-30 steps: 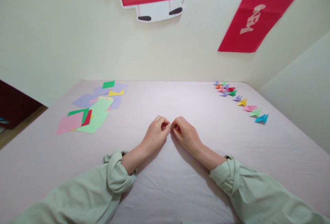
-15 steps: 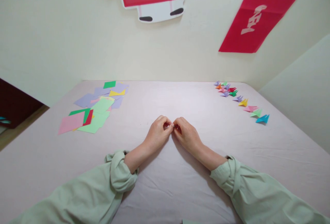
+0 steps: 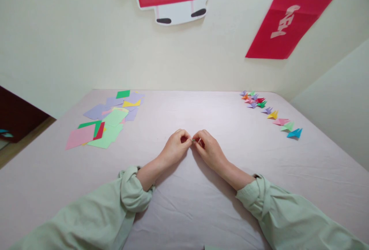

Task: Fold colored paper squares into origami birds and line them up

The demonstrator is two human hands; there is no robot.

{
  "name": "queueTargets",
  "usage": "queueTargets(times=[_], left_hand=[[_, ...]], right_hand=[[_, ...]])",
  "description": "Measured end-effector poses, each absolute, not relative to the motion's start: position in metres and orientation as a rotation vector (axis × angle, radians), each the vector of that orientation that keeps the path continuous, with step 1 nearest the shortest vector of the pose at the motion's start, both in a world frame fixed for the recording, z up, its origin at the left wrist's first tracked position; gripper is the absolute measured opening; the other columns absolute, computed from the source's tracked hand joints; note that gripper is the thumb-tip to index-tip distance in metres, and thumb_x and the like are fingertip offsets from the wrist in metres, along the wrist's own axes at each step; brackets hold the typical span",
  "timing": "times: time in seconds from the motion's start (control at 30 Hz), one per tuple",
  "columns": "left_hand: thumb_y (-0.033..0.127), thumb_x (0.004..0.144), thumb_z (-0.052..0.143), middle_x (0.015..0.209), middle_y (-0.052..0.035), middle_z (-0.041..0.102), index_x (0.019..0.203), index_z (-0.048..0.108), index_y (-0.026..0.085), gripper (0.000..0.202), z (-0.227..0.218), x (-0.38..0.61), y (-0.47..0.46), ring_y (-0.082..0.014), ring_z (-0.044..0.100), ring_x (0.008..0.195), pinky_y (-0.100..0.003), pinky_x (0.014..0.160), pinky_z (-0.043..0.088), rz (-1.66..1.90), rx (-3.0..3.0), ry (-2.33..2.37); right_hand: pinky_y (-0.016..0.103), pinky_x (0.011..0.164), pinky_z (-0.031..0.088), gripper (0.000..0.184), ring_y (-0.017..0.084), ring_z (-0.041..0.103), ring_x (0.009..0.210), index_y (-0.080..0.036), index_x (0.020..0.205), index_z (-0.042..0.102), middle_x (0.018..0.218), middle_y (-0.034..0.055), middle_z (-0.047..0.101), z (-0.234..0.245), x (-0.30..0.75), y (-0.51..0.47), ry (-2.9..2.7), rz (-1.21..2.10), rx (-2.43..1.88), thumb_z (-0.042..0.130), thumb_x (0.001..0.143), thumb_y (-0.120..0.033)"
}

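My left hand and my right hand meet above the middle of the table, thumbs and fingertips pinched together. Between the fingertips a tiny bit of green paper shows; the fingers cover most of it, so its shape is hidden. Both hands are closed on this piece. Off to the right runs a row of small folded paper figures with pointed tips, among them a blue one, a yellow one and a pink one.
Loose coloured sheets lie overlapping on the left, with a pink sheet, a light green sheet and a purple sheet. A pale cloth covers the table. Behind its far edge rises a wall with red decorations.
My fingertips have drawn slightly apart, and a bit of green paper now shows between them. The sheets and folded figures have stayed in place.
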State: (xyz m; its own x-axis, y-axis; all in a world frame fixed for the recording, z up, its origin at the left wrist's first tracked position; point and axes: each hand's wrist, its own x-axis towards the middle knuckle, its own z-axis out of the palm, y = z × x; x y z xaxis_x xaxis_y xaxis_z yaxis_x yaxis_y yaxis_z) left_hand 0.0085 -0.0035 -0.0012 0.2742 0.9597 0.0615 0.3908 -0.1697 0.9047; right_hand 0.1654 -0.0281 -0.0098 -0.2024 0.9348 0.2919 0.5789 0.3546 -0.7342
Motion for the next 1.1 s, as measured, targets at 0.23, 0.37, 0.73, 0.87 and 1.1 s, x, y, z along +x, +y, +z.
queueTargets(times=[0.23,0.37,0.73,0.87,1.1], left_hand=[[0.020,0.077,0.053,0.074,-0.0002,0.059,0.071,0.059,0.016,0.009,0.0038,0.0074,-0.0038,-0.0142,0.054,0.073,-0.026,0.068,0.041,0.827,1.720,1.270],[0.023,0.079,0.052,0.076,-0.0010,0.060,0.073,0.060,0.016,0.012,0.0068,0.0084,-0.0043,-0.0149,0.055,0.074,-0.027,0.070,0.042,0.816,1.706,1.278],[0.019,0.074,0.052,0.072,0.0002,0.058,0.070,0.058,0.016,0.008,0.0055,0.0101,-0.0040,-0.0135,0.053,0.070,-0.025,0.067,0.041,0.818,1.654,1.275],[0.019,0.072,0.052,0.067,0.0012,0.056,0.067,0.056,0.016,0.007,0.0031,0.0092,-0.0030,-0.0129,0.051,0.068,-0.024,0.065,0.039,0.811,1.647,1.257],[0.023,0.077,0.048,0.073,-0.0016,0.060,0.070,0.060,0.016,0.016,0.0040,0.0074,-0.0008,-0.0151,0.054,0.073,-0.027,0.069,0.041,0.770,1.711,1.273]], right_hand=[[0.027,0.065,0.038,0.008,0.015,0.049,0.070,-0.021,0.081,0.050,0.078,-0.0005,0.052,-0.0108,0.1660,-0.0275,-1.867,0.633,-1.323,0.049,0.084,-0.013],[0.027,0.064,0.037,0.008,0.015,0.049,0.070,-0.021,0.080,0.049,0.078,-0.0004,0.052,-0.0088,0.1656,-0.0281,-1.875,0.620,-1.330,0.049,0.083,-0.013],[0.027,0.065,0.037,0.009,0.015,0.049,0.072,-0.021,0.080,0.049,0.079,-0.0003,0.052,-0.0089,0.1643,-0.0287,-1.881,0.620,-1.319,0.049,0.084,-0.013],[0.027,0.066,0.037,0.010,0.015,0.048,0.072,-0.021,0.080,0.048,0.080,0.0001,0.051,-0.0092,0.1642,-0.0285,-1.908,0.605,-1.294,0.047,0.084,-0.012],[0.027,0.064,0.036,0.010,0.015,0.048,0.071,-0.021,0.079,0.048,0.078,0.0000,0.051,-0.0083,0.1665,-0.0290,-1.911,0.576,-1.327,0.048,0.083,-0.012]])
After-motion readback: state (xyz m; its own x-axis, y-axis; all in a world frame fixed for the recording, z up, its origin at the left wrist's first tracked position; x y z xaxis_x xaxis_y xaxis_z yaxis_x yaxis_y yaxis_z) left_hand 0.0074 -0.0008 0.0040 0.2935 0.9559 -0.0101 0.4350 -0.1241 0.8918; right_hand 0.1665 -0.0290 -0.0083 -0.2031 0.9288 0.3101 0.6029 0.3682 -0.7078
